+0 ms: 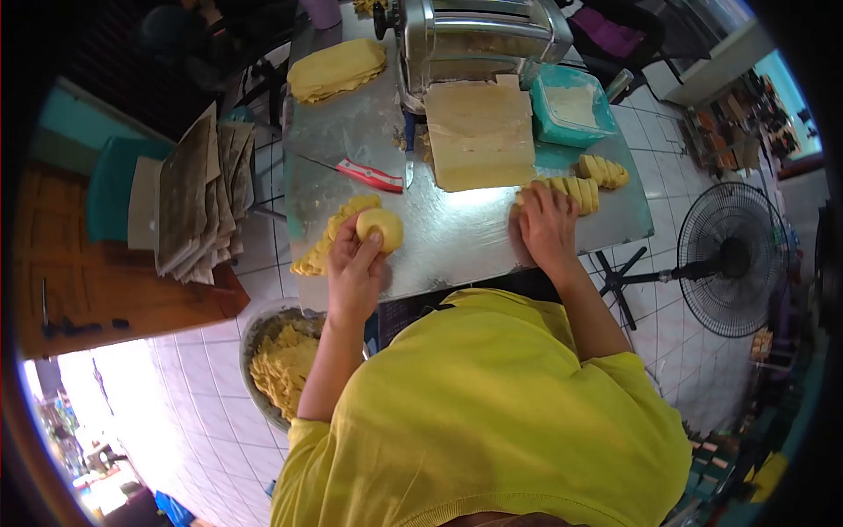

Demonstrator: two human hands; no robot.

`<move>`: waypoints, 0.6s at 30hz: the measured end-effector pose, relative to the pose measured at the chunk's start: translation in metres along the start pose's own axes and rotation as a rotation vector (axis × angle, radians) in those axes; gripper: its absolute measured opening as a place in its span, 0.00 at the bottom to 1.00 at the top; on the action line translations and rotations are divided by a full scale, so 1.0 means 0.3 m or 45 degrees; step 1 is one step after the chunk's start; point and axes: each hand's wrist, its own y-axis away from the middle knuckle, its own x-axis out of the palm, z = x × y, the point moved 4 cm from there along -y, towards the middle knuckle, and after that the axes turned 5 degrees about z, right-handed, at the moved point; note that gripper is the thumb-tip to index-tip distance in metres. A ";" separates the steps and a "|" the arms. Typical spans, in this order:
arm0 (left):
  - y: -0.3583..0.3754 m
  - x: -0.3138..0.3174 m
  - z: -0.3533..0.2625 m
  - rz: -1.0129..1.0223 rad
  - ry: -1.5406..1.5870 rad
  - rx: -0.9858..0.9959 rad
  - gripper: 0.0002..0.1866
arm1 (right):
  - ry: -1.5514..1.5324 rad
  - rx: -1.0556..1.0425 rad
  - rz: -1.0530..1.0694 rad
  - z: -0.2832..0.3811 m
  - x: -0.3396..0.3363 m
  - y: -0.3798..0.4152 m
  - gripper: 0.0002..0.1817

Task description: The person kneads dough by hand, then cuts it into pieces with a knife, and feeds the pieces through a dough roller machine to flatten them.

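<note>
A smooth, rounded piece of yellow dough (386, 227) is pinched between the thumb and fingers of my left hand (356, 259). Just behind that hand lies a heap of yellow dough pieces (318, 253) on the metal table. My right hand (548, 230) curls its fingers over the near end of a row of cut dough slices (587, 193); its fingertips are partly hidden. A second, shorter group of slices (606, 170) sits beyond that row. Between the hands and the pasta machine lies a red-handled knife (371, 175).
A steel pasta machine (487, 39) stands at the back, a flat tan sheet (481, 132) before it. Flour fills a teal tub (571, 110). Flat dough sheets (338, 68) are stacked back left. A dough bowl (248, 351) is below left; a fan (733, 259) stands right.
</note>
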 end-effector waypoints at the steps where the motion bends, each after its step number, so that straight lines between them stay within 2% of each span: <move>1: -0.010 0.021 0.004 0.018 -0.048 -0.006 0.19 | 0.008 0.068 -0.055 -0.018 0.009 -0.006 0.16; 3: -0.034 0.038 0.012 -0.017 -0.063 0.011 0.19 | 0.035 0.029 -0.111 -0.031 0.025 -0.021 0.15; 5: -0.048 0.050 0.014 -0.016 -0.171 0.031 0.18 | 0.128 0.011 0.008 -0.030 0.050 -0.032 0.15; 8: -0.071 0.081 0.027 -0.050 -0.219 0.077 0.18 | 0.011 -0.014 0.082 -0.011 -0.026 -0.080 0.15; 10: -0.093 0.118 0.050 -0.048 -0.246 0.078 0.18 | -0.302 -0.151 0.001 0.034 -0.080 -0.118 0.17; 12: -0.116 0.177 0.085 0.021 -0.231 0.053 0.17 | -1.158 -0.231 0.040 0.090 -0.091 -0.159 0.19; 13: -0.120 0.211 0.098 0.029 -0.220 0.051 0.17 | -1.144 -0.228 0.042 0.117 -0.089 -0.173 0.19; 15: -0.125 0.284 0.107 0.126 -0.274 0.066 0.18 | -1.856 0.030 0.515 0.145 -0.031 -0.193 0.16; 16: -0.129 0.302 0.116 0.125 -0.271 0.068 0.18 | -1.854 0.027 0.517 0.128 -0.035 -0.206 0.16; 18: -0.130 0.325 0.124 0.131 -0.416 0.109 0.18 | -1.906 0.234 0.635 0.100 -0.024 -0.221 0.13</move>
